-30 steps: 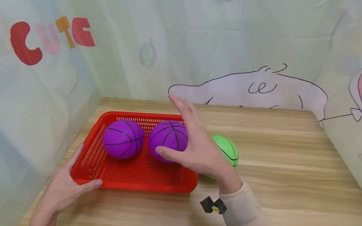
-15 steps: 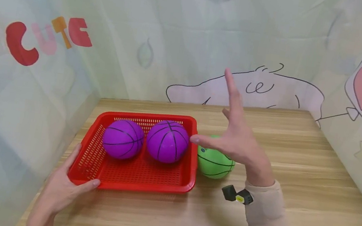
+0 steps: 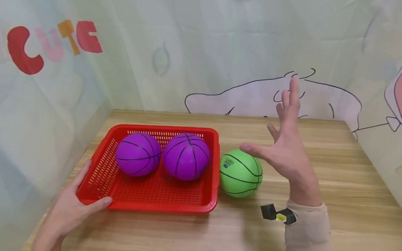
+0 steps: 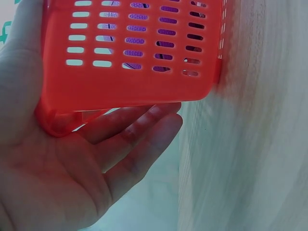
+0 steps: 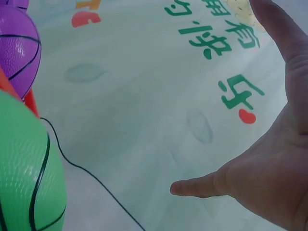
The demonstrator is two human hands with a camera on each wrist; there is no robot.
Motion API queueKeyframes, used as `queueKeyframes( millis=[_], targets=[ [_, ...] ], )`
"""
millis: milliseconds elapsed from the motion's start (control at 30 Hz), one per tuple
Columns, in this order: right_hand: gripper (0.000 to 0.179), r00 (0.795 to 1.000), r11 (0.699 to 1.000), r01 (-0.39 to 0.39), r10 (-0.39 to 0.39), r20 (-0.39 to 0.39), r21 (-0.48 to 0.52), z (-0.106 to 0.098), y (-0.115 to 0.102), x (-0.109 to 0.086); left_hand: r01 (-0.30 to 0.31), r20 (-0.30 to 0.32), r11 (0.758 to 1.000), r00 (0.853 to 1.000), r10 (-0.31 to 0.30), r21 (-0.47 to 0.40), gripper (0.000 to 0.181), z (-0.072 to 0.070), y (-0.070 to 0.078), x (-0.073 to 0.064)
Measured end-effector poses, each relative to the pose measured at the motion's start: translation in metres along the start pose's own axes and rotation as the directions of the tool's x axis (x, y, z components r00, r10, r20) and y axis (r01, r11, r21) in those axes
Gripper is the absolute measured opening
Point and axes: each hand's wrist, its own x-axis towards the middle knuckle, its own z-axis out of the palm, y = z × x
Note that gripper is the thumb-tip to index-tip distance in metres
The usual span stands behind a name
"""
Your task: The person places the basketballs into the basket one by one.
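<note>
A red perforated plastic basket (image 3: 157, 211) stands on the wooden table with two purple toy basketballs inside, a left one (image 3: 138, 154) and a right one (image 3: 186, 156). My left hand (image 3: 65, 211) holds the basket's near left corner, thumb on the front rim and fingers along the left side. In the left wrist view the corner of the basket (image 4: 134, 86) sits between thumb and fingers. A green toy basketball (image 3: 240, 175) lies on the table beside the basket's right wall. My right hand (image 3: 291, 150) is raised above and right of it, fingers spread, holding nothing.
The wooden table (image 3: 330, 197) extends to the right of the balls. A printed fabric curtain (image 3: 138, 47) hangs behind and along the sides. A small black device (image 3: 277, 213) is worn at the right wrist.
My right hand has moved right from over the right purple ball, past the basket's edge, to above the green ball, now more fully seen. The left hand stays on the basket.
</note>
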Motion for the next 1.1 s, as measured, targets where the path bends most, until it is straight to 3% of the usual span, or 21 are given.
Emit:
queueKeyframes(
  millis=[333, 800, 1100],
  targets=[
    [0.152, 0.996, 0.996, -0.089, 0.089, 0.004, 0.005, -0.012, 0.024, -0.008, 0.021, -0.001, 1.000, 1.000, -0.021, 0.023, 0.130, 0.000, 0.000, 0.001],
    [0.150, 0.987, 0.987, -0.159, 0.159, 0.040, 0.003, -0.012, 0.042, -0.016, 0.071, 0.007, 0.997, 0.997, -0.071, 0.001, 0.128, 0.000, 0.003, 0.001],
    [0.146, 0.975, 0.976, -0.216, 0.216, 0.061, -0.001, -0.005, 0.063, -0.028, 0.041, 0.001, 0.999, 0.999, -0.041, -0.010, 0.129, 0.000, 0.001, 0.001]
  ],
)
